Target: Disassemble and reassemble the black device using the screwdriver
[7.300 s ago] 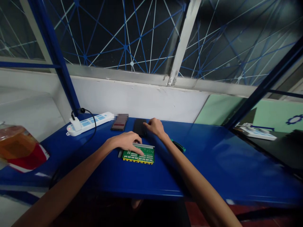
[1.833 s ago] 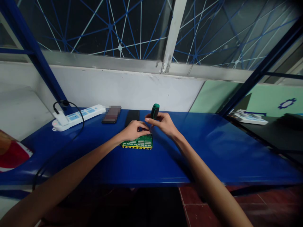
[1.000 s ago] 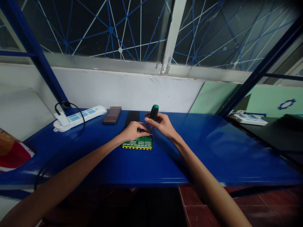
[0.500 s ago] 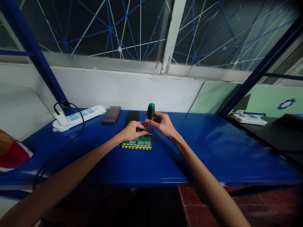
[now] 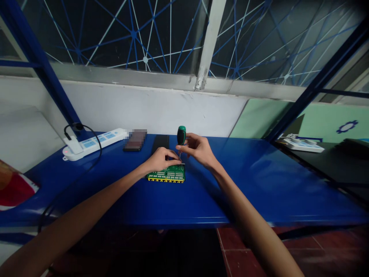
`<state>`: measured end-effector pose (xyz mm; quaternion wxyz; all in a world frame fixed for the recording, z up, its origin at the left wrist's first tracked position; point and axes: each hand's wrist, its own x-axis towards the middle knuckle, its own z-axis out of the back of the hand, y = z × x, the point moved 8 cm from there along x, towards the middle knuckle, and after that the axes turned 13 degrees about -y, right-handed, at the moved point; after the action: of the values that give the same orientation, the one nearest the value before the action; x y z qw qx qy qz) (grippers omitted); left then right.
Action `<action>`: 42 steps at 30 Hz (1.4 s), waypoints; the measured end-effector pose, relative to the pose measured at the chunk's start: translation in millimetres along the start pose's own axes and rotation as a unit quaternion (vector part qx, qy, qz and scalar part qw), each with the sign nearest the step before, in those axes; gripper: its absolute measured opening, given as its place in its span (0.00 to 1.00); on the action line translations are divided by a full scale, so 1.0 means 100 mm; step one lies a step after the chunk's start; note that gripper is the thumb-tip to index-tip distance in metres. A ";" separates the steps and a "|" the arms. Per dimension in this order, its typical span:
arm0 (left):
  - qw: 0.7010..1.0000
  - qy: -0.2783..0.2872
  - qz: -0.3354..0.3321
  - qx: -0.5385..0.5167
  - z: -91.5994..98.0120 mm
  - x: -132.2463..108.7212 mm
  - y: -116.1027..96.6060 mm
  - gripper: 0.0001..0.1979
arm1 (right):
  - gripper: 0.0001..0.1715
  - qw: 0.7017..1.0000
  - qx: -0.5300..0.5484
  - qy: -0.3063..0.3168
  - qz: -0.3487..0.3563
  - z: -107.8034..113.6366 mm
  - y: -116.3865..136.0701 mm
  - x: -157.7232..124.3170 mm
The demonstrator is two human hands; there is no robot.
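Observation:
A green circuit board [image 5: 170, 173] with a yellow strip along its near edge lies on the blue table [image 5: 225, 188]. My left hand [image 5: 161, 159] rests over the board's far part, thumb and fingers closed near its right corner; what they pinch is too small to make out. A screwdriver [image 5: 181, 135] with a green and black handle stands nearly upright, its thin shaft reaching down to the board's far right corner. My right hand [image 5: 198, 150] holds it with the fingertips at the lower handle. The screwdriver's tip is hard to see.
Behind my left hand lies a dark flat object [image 5: 160, 142]. A phone-like slab [image 5: 135, 140] and a white power strip [image 5: 95, 144] with a black cable are further left. A red packet [image 5: 14, 186] sits at the left edge, a white device [image 5: 304, 145] at the right.
The screwdriver handle has shifted slightly left and leans a little differently. My right hand's fingers have loosened around the handle. My left hand stays on the board.

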<state>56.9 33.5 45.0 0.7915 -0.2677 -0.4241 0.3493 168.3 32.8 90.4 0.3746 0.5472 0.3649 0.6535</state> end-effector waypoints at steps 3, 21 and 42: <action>1.000 -0.023 0.011 0.019 0.02 0.01 0.06 0.09 | 0.17 1.000 -0.013 -0.004 0.012 -0.01 0.00 0.00; 0.999 -0.027 -0.013 0.045 0.02 -0.01 -0.07 0.09 | 0.16 0.998 -0.047 -0.025 0.027 0.06 -0.01 -0.04; 0.998 0.019 -0.035 0.056 0.02 -0.01 -0.08 0.10 | 0.23 0.997 -0.060 -0.041 0.039 0.11 -0.08 -0.02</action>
<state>57.6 28.1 51.4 0.8251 -0.2140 -0.3979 0.3392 180.5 35.1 84.0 0.3950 0.5639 0.2881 0.6655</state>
